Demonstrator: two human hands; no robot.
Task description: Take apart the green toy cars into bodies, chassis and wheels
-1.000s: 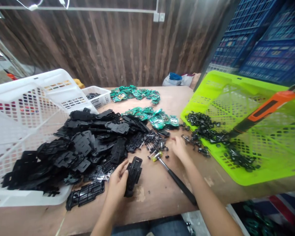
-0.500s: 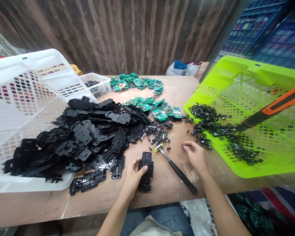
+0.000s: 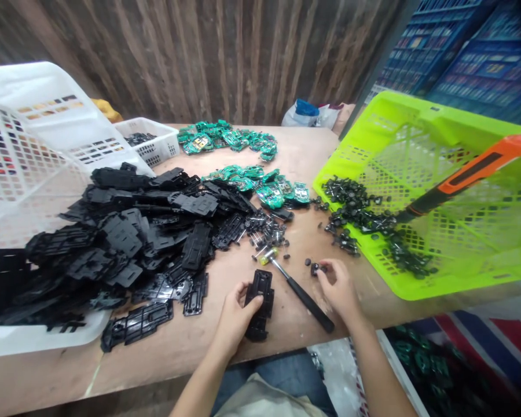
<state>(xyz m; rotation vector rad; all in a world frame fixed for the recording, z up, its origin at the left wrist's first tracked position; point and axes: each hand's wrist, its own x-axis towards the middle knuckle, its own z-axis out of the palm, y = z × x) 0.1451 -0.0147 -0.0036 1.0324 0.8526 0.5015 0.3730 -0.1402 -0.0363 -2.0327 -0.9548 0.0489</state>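
My left hand [image 3: 233, 317] is closed on a black plastic toy car chassis [image 3: 263, 289], thumb on its upper face, near the table's front edge. To the right, my right hand [image 3: 339, 285] pinches small black wheels [image 3: 316, 269] at the tabletop; the fingers partly hide them. One loose wheel [image 3: 308, 262] lies just beside the fingertips. Between the hands rests a small hammer [image 3: 306, 301] with a black handle and a yellowish head. Beyond its head is a heap of metal axles with black wheels [image 3: 267, 229].
A large pile of black chassis [image 3: 121, 231] spills from a white basket [image 3: 80, 343] at left. Green toy car bodies [image 3: 230, 139] lie behind. At right, a tipped lime-green basket [image 3: 417, 289] holds black wheels and an orange-and-black handled tool [image 3: 473, 171].
My right hand has moved slightly down, and small wheels now show at its fingertips. My left hand keeps its hold on the chassis. The view has shifted to the right.
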